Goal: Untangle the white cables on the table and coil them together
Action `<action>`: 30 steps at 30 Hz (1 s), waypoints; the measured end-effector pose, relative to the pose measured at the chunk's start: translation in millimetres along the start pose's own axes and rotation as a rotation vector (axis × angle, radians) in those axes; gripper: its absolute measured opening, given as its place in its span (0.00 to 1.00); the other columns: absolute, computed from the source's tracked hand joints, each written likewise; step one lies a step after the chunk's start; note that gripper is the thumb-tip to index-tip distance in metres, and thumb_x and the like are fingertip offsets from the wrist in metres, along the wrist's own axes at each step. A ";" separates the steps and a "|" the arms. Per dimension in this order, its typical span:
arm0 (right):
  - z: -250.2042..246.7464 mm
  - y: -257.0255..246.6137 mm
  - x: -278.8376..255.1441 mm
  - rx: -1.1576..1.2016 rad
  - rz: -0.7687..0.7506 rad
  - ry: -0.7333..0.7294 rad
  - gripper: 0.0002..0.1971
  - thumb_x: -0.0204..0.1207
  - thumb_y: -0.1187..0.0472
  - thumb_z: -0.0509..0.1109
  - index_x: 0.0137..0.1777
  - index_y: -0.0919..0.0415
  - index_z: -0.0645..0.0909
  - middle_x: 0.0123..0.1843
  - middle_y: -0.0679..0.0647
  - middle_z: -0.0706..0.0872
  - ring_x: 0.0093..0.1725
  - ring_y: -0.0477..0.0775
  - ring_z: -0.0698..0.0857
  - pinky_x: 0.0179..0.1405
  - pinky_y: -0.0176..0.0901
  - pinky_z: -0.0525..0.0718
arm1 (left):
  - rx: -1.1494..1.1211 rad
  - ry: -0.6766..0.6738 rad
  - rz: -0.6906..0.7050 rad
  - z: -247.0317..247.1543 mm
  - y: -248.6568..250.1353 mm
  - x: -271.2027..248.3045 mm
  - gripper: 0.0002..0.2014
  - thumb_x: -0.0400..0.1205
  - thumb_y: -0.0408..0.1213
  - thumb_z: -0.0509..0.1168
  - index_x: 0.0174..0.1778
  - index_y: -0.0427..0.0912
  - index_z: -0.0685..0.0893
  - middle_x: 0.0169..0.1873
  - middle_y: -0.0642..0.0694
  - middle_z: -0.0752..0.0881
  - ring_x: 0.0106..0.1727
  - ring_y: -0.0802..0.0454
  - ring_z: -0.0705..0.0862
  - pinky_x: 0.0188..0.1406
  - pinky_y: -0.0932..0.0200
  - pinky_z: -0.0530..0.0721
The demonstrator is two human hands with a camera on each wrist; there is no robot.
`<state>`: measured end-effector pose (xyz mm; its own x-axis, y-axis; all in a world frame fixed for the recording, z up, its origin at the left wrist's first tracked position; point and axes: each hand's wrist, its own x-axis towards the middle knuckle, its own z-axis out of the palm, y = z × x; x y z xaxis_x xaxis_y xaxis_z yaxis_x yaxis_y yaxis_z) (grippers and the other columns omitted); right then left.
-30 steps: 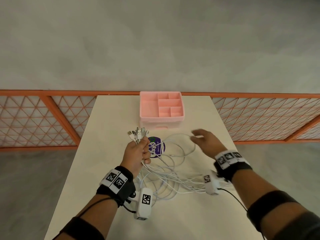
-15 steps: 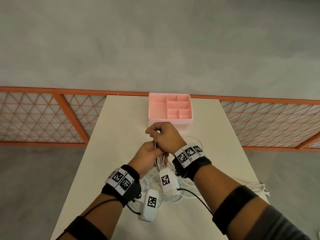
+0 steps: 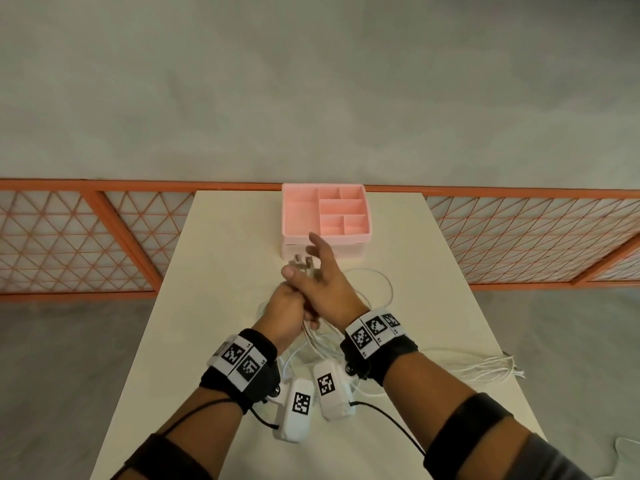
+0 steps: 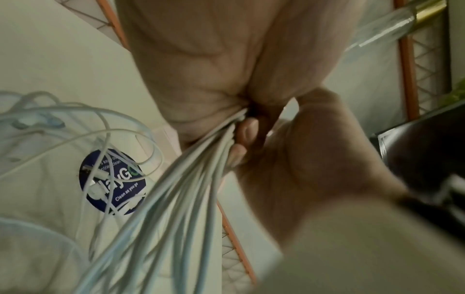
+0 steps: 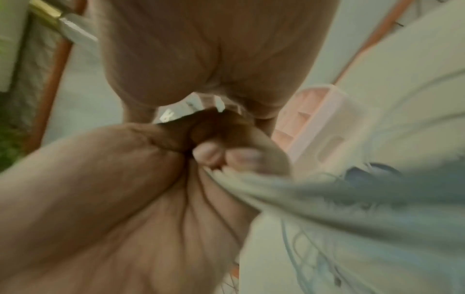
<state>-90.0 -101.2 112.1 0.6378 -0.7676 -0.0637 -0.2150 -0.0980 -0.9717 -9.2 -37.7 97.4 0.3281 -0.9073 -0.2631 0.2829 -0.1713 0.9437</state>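
1. the white cables (image 3: pixel 374 292) lie as loose loops near the middle of the table (image 3: pixel 214 258), and some strands trail to its right edge, where a fan of ends (image 3: pixel 491 370) hangs over it.
2. the left hand (image 3: pixel 287 310) has its fingers curled tight around the gathered bundle just below the plugs; the plugs (image 3: pixel 302 263) stick up above the fist.
3. the right hand (image 3: pixel 322 282) lies over the left one. in the head view its fingers stretch forward toward the pink organiser box (image 3: pixel 325 211), which stands at the far edge of the table. the right wrist view is blurred, and i cannot tell if this hand grips the cables.
4. handling, as i judge it: the cables are light, thin and soft, with smooth skin that slips easily. they keep their curl and can spring back. the plugs are the stiff part and can catch in the loops.
5. the best place to hold seems to be just under the plugs, all strands together, while the free hand leads the slack.
6. a round dark blue sticker (image 4: pixel 113 182) on the table, under the loops, reads "claygo" and "clean as you go". the wrist bands (image 3: pixel 239 358) carry black and white square codes.
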 end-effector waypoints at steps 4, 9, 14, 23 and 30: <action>3.0 30.2 -16.5 0.033 0.111 -0.233 0.24 0.74 0.38 0.71 0.59 0.56 0.77 0.45 0.57 0.89 0.39 0.55 0.87 0.41 0.46 0.85 | -0.439 0.105 -0.015 -13.1 7.0 8.4 0.11 0.90 0.33 0.56 0.40 0.41 0.74 0.26 0.48 0.76 0.26 0.51 0.76 0.28 0.57 0.81; -46.1 90.9 -30.2 -0.678 0.182 -0.370 0.14 0.81 0.44 0.67 0.43 0.55 0.81 0.41 0.51 0.86 0.42 0.53 0.85 0.44 0.44 0.78 | -0.595 0.170 0.005 -51.2 7.2 17.1 0.14 0.91 0.35 0.53 0.37 0.45 0.71 0.23 0.52 0.69 0.21 0.56 0.68 0.25 0.58 0.78; -126.2 147.9 -56.9 -0.980 0.386 -0.323 0.10 0.80 0.46 0.67 0.44 0.50 0.82 0.44 0.50 0.85 0.48 0.52 0.85 0.46 0.39 0.75 | -0.503 0.230 -0.012 -82.2 -2.4 10.7 0.15 0.91 0.34 0.54 0.37 0.46 0.71 0.21 0.54 0.66 0.19 0.58 0.63 0.18 0.64 0.68; -178.4 186.6 -90.9 -1.203 0.763 -0.439 0.20 0.72 0.43 0.75 0.59 0.52 0.85 0.54 0.51 0.89 0.58 0.54 0.88 0.55 0.40 0.81 | -0.262 0.268 -0.212 -79.3 -48.9 -6.0 0.16 0.90 0.37 0.59 0.35 0.47 0.68 0.20 0.53 0.63 0.17 0.58 0.59 0.15 0.67 0.60; -136.3 120.8 -44.8 -1.092 0.630 -0.536 0.38 0.60 0.28 0.75 0.65 0.50 0.80 0.63 0.47 0.83 0.65 0.55 0.81 0.65 0.47 0.77 | -0.070 0.187 -0.274 -70.9 -59.4 -12.8 0.16 0.89 0.37 0.62 0.35 0.46 0.67 0.19 0.53 0.63 0.17 0.58 0.58 0.15 0.68 0.58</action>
<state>-245.3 -165.0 28.6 0.3677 -0.5550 -0.7462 -0.8816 -0.4635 -0.0896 33.7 11.3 30.5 0.3889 -0.7437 -0.5438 0.4428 -0.3667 0.8182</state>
